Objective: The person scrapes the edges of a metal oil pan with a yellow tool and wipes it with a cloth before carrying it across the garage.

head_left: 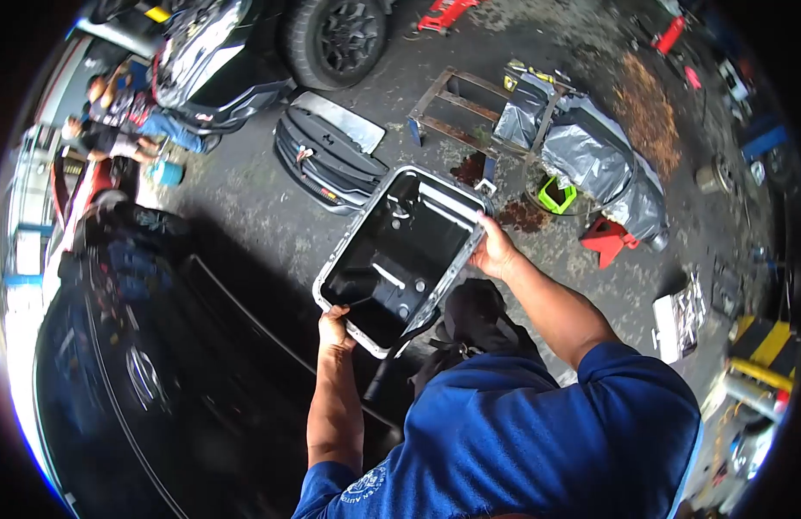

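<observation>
An oil pan (366, 285) with a dark, glossy inside and a bare metal flange is held up in front of my body, its open side facing me. My left hand (335, 329) grips the near-left corner of its rim, thumb over the flange. On the far right side my right hand (496, 249) is closed around the edge, with its fingers partly hidden behind the pan. Light reflects off the pan's inner wall and floor, where several small round spots show.
A black car (158, 372) stands close on my left. Ahead lie a bumper grille (327, 156), a metal frame (452, 112) and a plastic-wrapped bulk (595, 151). A red jack stand (610, 240), a green container (556, 195) and dark stains are on the floor. Two people sit far left.
</observation>
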A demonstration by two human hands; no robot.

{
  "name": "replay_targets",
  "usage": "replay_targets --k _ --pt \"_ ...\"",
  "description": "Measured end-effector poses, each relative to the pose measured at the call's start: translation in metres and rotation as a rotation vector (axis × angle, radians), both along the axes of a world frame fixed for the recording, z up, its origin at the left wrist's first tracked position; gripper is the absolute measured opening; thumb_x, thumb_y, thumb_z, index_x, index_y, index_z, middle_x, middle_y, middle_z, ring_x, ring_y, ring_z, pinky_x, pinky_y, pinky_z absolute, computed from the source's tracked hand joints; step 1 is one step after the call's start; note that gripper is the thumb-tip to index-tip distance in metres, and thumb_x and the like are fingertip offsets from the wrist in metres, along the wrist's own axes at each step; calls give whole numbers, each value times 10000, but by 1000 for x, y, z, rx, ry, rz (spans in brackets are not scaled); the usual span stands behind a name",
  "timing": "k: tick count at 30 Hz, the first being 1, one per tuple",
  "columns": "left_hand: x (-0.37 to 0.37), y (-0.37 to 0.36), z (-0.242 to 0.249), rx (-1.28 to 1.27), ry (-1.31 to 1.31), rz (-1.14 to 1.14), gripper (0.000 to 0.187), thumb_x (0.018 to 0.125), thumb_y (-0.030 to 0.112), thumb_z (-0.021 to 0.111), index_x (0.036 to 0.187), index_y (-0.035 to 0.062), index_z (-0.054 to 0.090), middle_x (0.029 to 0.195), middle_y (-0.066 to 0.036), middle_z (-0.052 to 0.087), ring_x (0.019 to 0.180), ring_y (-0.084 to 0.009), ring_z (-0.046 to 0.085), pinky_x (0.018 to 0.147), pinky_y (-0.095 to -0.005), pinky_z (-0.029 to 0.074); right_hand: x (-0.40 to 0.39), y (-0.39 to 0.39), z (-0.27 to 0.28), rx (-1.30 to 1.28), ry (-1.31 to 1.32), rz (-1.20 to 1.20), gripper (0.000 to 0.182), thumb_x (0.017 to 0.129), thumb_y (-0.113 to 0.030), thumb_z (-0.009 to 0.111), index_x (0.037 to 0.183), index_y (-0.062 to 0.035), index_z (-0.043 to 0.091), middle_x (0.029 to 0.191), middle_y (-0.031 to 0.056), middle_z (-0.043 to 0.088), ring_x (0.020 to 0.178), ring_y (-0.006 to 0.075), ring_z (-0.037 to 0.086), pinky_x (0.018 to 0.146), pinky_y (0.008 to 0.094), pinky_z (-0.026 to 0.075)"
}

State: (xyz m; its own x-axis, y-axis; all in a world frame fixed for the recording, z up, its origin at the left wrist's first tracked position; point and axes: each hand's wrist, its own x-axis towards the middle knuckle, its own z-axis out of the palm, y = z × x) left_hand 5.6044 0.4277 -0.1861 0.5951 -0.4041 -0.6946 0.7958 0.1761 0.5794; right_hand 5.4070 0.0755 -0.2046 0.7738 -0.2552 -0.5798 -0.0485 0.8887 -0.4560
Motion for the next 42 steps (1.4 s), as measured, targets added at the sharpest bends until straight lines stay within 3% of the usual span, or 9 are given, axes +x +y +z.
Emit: replay_targets --k 7,10,15,18,27,30,38,39,42 --pt "155 -149 -55 -7 -149 -192 524 763 9 510 1282 -13 577 1163 -150 670 1048 -322 673 942 -477 561 124 42 -67 199 118 68 363 887 -506 701 1138 -275 576 983 -3 662 871 189 650 726 407 504" --pt "219 -204 -96 49 -198 -212 528 766 4 506 1289 9 580 1193 -136 661 1083 -307 661 958 -464 553 198 8 -106 416 66 -65 269 881 -411 724 1021 -204 625 829 -4 673 788 205 670 698 419 513" --pt "305 -265 -153 82 -134 -348 541 745 -7 518 1281 9 582 1180 -129 664 1058 -304 666 962 -449 546 264 -25 -192 169 315 -92 372 918 -524 673 984 -159 646 888 34 709 765 194 674 742 432 538" --pt "351 -301 -206 111 -135 -398 541 728 -9 543 1267 8 585 1180 -130 664 1054 -314 670 966 -451 547 300 -37 -245 554 168 -306 423 908 -565 670 984 -150 645 874 50 712 767 205 686 774 469 548" --pt "449 -373 -336 -12 -107 -417 580 685 10 556 1264 27 599 1143 -106 681 1053 -319 674 991 -467 536 407 -78 -339 282 279 -565 352 973 -508 606 1055 -166 584 791 11 610 683 171 617 689 403 542" --pt "473 -375 -375 84 -63 -410 597 674 7 565 1269 36 602 1147 -94 683 1051 -317 675 995 -470 534 444 -93 -343 404 369 -670 283 984 -416 629 875 -166 553 688 -21 565 570 132 533 637 323 501" --pt "504 -383 -382 -61 0 -468 574 692 -16 575 1263 36 614 1169 -110 684 1078 -317 676 1013 -466 529 457 -61 -372 338 293 -736 351 1008 -453 567 1109 -117 569 840 51 657 715 206 668 641 386 557" --pt "506 -378 -380 -59 2 -470 576 699 -22 570 1270 31 608 1169 -114 683 1079 -318 675 1013 -464 528 473 -73 -338 336 362 -799 271 994 -397 614 970 -129 581 704 -11 557 586 128 540 581 315 482" --pt "514 -372 -372 -78 -54 -492 562 720 -45 548 1277 14 596 1161 -129 681 1084 -322 670 1012 -456 525 483 -66 -320 219 374 -860 276 995 -392 613 978 -120 573 692 -2 556 559 135 542 555 328 488"
